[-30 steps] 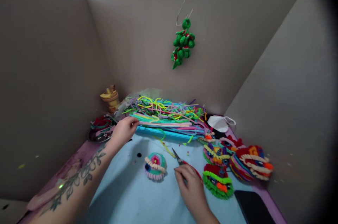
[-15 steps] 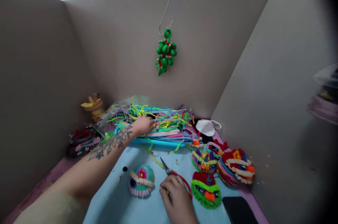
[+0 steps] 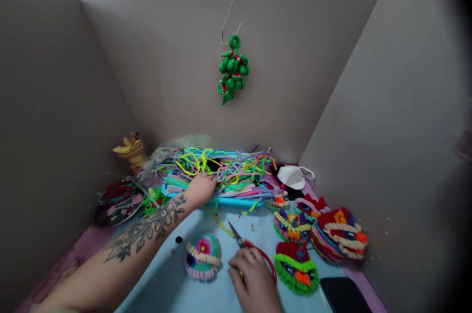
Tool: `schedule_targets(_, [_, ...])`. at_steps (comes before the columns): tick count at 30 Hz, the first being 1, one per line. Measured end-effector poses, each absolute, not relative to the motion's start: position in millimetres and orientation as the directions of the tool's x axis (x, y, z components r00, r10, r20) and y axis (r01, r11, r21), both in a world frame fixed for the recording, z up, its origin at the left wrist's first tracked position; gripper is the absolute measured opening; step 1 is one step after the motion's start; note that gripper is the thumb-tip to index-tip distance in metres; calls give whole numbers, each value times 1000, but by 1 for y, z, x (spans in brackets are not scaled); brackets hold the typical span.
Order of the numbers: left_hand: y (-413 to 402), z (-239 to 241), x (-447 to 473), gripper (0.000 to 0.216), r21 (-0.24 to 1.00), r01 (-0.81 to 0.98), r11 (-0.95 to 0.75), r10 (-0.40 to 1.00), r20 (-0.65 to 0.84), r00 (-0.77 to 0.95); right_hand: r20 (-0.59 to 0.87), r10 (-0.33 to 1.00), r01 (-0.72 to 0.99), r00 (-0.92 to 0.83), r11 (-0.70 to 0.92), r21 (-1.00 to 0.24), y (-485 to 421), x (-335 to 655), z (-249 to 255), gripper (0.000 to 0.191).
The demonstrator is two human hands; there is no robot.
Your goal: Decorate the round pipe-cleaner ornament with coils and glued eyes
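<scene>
My left hand (image 3: 202,188) reaches over the blue tray (image 3: 228,201) at the back of the table. Its fingers look stretched out, with the tips among many coloured pipe cleaners (image 3: 243,177); I see none gripped. Near the front, my right hand (image 3: 254,273) is curled over red-handled scissors (image 3: 239,240), whose dark blades point away to the left. Part of the handles is hidden under the fingers. Left of that hand lies a round pastel pipe-cleaner piece (image 3: 203,257) with a pink centre and cream ridge. A small black disc (image 3: 179,239) is beside it.
Several colourful pipe-cleaner heads (image 3: 297,268) cluster at the right. A dark phone (image 3: 344,296) lies at the front right, a white mask (image 3: 293,176) behind. At the left are a round metal tray (image 3: 106,215) and a yellow-brown pot (image 3: 132,153). A green ornament (image 3: 233,69) hangs on the grey partition.
The view has shifted slightly. My left hand has come a little lower and nearer over the tray. My right hand stays at the scissors.
</scene>
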State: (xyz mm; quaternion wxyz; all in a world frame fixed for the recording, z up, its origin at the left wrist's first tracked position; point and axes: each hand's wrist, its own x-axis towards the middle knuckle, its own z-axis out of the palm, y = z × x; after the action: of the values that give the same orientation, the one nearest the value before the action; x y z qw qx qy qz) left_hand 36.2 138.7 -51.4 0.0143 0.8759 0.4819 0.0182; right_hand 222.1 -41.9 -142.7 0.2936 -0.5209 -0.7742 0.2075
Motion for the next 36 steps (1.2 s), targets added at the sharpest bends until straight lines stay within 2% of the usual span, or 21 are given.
schedule_targets(4, [134,-48,30,33,51,847,-529,847,-27,530,252,926,681,-281,377,-627,-42,222,-144,17])
schedule_targets(10, [152,-31,21,27,147,866,-478,868,-73,491,247,928,677,-281,373,-634,-41,223,-143,17])
schedule_targets(14, [168,-29,28,37,174,922,-347,934,-24,356,239,938,671,-251,347,-655,-41,221,-142,17])
schedule_targets(17, [174,-39,41,26,184,950,-251,966,-18,259,227,949,672,-221,317,-670,-42,219,-141,18])
schedule_targets(20, [177,-47,52,26,219,957,-190,979,-28,200,185,962,681,-201,273,-679,-43,217,-137,18])
schedule_targets(26, [187,-36,39,26,416,896,-157,987,88,132,141,968,688,-208,247,-682,-43,217,-130,15])
schedule_targets(31, [195,-4,7,24,634,757,-162,985,154,82,175,964,684,-198,264,-680,-44,217,-131,17])
schedule_targets(36, [184,31,-15,27,758,626,-182,974,228,7,193,961,687,-197,276,-672,-44,216,-132,17])
